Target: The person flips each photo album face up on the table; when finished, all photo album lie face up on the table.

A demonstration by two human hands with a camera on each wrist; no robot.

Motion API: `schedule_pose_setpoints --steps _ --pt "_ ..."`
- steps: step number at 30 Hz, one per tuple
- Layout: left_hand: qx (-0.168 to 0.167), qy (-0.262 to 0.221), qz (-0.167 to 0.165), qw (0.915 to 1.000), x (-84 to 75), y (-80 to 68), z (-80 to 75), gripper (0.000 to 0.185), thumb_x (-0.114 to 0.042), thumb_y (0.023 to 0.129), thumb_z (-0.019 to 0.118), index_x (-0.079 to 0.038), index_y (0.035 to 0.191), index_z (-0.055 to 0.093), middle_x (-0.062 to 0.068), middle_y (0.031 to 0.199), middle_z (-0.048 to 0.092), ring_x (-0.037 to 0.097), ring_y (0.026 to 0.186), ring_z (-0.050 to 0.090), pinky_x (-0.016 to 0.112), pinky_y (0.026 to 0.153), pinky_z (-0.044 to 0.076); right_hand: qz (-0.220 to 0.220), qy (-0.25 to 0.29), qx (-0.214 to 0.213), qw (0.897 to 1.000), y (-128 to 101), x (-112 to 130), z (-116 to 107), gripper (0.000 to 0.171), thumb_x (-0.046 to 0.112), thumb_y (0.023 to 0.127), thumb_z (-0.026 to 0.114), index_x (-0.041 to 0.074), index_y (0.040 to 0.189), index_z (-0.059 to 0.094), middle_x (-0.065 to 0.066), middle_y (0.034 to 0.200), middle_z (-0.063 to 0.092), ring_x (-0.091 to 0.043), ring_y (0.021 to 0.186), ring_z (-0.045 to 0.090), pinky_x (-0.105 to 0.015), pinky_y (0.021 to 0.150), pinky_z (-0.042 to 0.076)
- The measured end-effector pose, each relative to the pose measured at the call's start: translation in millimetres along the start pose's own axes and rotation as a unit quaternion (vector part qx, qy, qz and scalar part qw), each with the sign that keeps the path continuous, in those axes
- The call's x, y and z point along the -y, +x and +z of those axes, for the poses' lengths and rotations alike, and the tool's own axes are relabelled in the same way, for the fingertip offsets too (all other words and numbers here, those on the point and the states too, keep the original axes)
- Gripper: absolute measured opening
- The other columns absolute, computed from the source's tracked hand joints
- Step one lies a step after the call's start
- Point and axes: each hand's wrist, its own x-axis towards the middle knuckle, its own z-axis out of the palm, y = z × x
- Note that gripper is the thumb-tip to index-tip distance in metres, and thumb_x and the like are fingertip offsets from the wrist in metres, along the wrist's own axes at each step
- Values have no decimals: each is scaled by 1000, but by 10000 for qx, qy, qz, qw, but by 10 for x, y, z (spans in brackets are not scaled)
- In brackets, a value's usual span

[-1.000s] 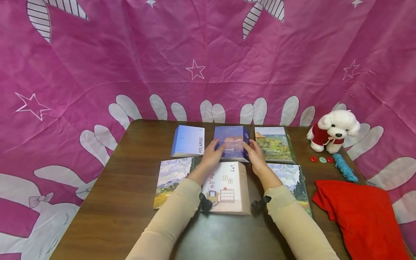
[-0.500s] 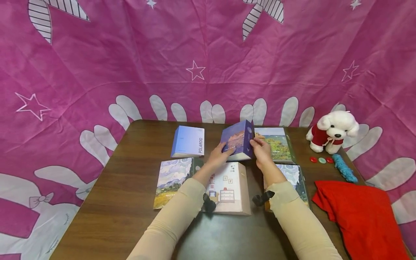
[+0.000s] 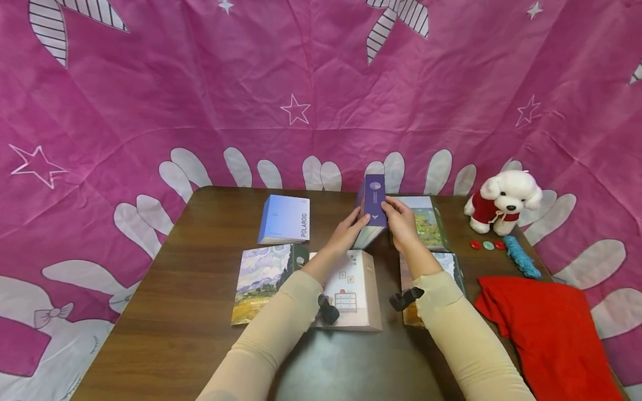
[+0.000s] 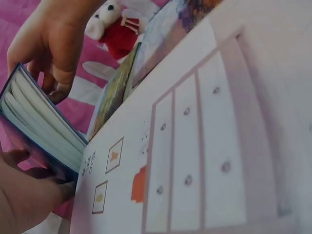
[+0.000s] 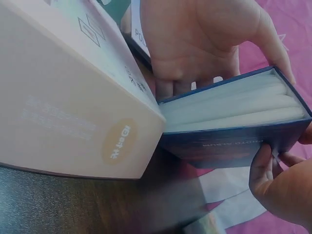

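The left hand (image 3: 343,235) grips the purple photo album (image 3: 375,195) from one side, thumb near the spine, while the right hand (image 3: 403,224) pinches its other side by the spine; the album is tilted at twelve o'clock from the person, page edges (image 3: 369,239) facing back. Both holds sit towards the near end, so if either loosened, the far end could dip or the covers could fall apart. Nearest, between six and seven o'clock from the album, lies the thick white volume with a dresser drawing (image 3: 346,292); lowering the album too close would likely catch its corner on that raised edge, and I cannot tell whether they touch. The wheat-field album (image 3: 258,278) at eight o'clock and the landscape album (image 3: 408,278) at five lie under or beside the forearms, where a dragging sleeve could shift them. Farther off, the garden-cover album (image 3: 426,225) lies just beside the right hand, between three and four o'clock; a careless knuckle might nudge it. The blue POLAROID album (image 3: 282,217), at nine, seems safer.
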Motion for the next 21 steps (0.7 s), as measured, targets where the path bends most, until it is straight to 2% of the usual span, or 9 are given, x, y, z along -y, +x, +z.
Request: schedule_pose_setpoints --steps 3,7,12,16,21 --pt "-134 -381 29 9992 -14 2 -18 69 -51 100 51 -17 159 35 10 157 43 31 143 41 47 119 29 -108 -138 137 9998 -8 -14 40 52 31 104 57 11 152 47 -10 141 54 -10 104 58 -21 83 51" --pt "-368 -578 198 9975 -22 -5 -78 60 -40 102 53 -15 156 42 10 152 50 29 132 52 45 112 41 -73 -147 347 9993 5 -77 85 54 37 105 55 13 152 47 -10 141 53 -13 108 57 -29 93 49" --pt "-662 -164 619 9958 -104 -47 -194 57 -36 102 57 -22 155 43 5 152 50 27 128 55 43 106 45 -3 -8 629 9980 33 -147 163 53 38 107 49 9 152 46 -17 143 52 -26 125 55 -44 109 44" --pt "-744 232 885 9930 -149 -53 -280 57 -34 103 58 -19 155 43 3 158 42 26 132 53 41 107 46 233 -134 863 9959 50 -196 216 56 36 106 52 5 152 42 -19 151 46 -34 137 47 -49 113 40" --pt "-766 381 816 9930 -136 -58 -363 55 -32 104 57 -14 155 43 4 163 35 26 137 49 41 107 46 697 -216 1137 9908 57 -269 250 66 35 105 56 3 157 31 -19 159 33 -38 143 39 -50 114 38"
